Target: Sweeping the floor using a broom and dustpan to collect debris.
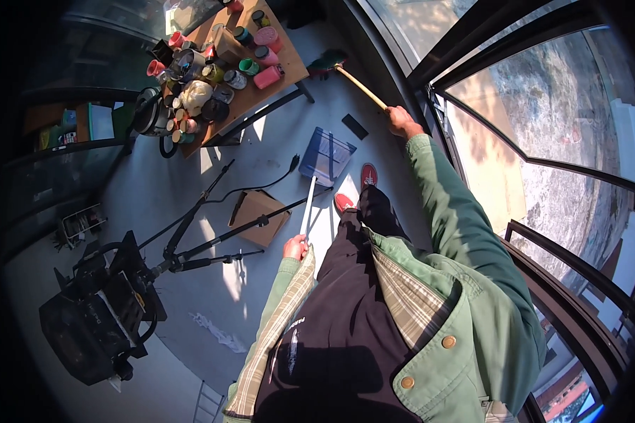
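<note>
My right hand (403,123) is closed around the pale wooden handle of a broom (363,89), held out ahead and to the right. Its dark green bristle head (328,60) is down on the floor beside the table's right end, partly in shadow. Lower on the left, my left hand (295,247) grips the white stick of a long-handled dustpan (308,210). The dustpan's blue pan (327,156) rests on the floor in front of my red shoes (344,203). A dark flat rectangle (355,126) lies on the floor between the pan and the broom.
A wooden table (294,69) crowded with paint jars and pots (236,79) stands ahead on the left. To the left, a tripod (180,236) carries a bulky black device (85,328). A cardboard box (247,211) and black cable lie near its legs. Dark-framed windows (522,151) line the right.
</note>
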Tool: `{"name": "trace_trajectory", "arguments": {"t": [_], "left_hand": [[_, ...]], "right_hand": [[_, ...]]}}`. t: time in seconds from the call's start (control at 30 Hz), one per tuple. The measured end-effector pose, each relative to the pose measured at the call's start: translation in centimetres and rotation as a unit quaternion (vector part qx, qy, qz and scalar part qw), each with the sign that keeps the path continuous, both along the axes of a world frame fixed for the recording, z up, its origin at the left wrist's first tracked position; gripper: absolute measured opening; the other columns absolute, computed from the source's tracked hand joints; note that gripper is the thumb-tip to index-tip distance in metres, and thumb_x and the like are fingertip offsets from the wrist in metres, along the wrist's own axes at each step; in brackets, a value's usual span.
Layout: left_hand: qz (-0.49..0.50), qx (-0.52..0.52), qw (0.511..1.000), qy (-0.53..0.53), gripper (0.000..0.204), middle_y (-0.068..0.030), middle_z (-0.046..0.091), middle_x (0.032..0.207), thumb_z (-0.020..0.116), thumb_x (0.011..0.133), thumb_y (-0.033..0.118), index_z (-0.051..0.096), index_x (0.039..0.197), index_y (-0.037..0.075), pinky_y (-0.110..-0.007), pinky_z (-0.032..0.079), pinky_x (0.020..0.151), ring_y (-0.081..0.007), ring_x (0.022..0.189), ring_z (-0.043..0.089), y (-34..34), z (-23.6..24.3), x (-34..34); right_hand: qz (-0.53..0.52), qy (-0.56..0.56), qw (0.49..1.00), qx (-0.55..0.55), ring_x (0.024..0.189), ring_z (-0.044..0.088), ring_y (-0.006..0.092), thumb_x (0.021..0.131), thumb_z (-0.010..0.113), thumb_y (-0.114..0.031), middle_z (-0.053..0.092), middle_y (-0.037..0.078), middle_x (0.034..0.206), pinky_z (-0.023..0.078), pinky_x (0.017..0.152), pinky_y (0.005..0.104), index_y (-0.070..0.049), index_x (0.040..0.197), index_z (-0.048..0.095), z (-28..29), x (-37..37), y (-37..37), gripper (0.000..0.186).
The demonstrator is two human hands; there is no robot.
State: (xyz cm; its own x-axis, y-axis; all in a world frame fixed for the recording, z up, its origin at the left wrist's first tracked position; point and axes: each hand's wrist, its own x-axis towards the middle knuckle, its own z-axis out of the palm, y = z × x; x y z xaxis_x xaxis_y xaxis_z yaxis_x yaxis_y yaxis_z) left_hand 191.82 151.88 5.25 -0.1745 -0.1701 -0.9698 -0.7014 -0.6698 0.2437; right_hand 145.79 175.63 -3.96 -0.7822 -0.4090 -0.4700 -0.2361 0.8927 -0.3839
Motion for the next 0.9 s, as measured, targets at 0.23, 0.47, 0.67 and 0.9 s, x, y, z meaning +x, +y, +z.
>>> {"name": "trace_trajectory", "arguments": {"t": [0.23,0.47,0.67,0.9], "left_hand": [[0.035,0.011,0.999,-0.016,0.023,-0.0025,0.046,0.052,0.053,0.092,0.02,0.05,0.074,0.007,-0.027,0.024,0.036,-0.0115,0.038,0.036,1.5,2.2,-1.2],[-0.005,0.016,0.999,-0.043,0.032,-0.0024,0.042,0.05,0.051,0.092,0.027,0.048,0.066,0.008,-0.029,0.022,0.035,-0.0123,0.036,0.033,-0.1,1.6,-4.8],[-0.046,-0.027,0.998,-0.034,0.022,-0.003,0.046,0.054,0.05,0.091,0.024,0.051,0.077,0.007,-0.03,0.024,0.035,-0.0126,0.038,0.036,-3.3,0.5,-7.7],[-0.161,-0.004,0.986,-0.043,0.033,0.0009,0.041,0.051,0.049,0.091,0.032,0.044,0.064,0.013,-0.03,0.026,0.038,-0.0132,0.039,0.035,-10.4,-2.0,-10.5]], "right_hand": [[0.06,-0.068,0.991,0.103,0.114,0.059,0.0342,0.084,0.055,-0.015,0.06,0.015,0.125,0.051,0.094,0.0463,-0.013,0.116,0.065,-7.8,-2.5,1.9,0.033],[-0.047,-0.078,0.996,0.016,0.107,0.061,0.0396,0.079,0.045,-0.004,0.065,0.025,0.108,0.047,0.095,0.0439,-0.004,0.124,0.059,-5.5,11.8,11.3,0.047],[-0.159,-0.196,0.967,-0.042,0.105,0.063,0.0361,0.079,0.05,-0.007,0.066,0.024,0.109,0.049,0.092,0.0429,-0.002,0.121,0.061,0.2,20.1,13.4,0.043],[-0.223,-0.172,0.946,-0.158,0.098,0.063,0.0392,0.083,0.058,-0.017,0.063,0.031,0.102,0.048,0.085,0.0448,0.0,0.115,0.063,5.3,28.7,11.2,0.037]]}}
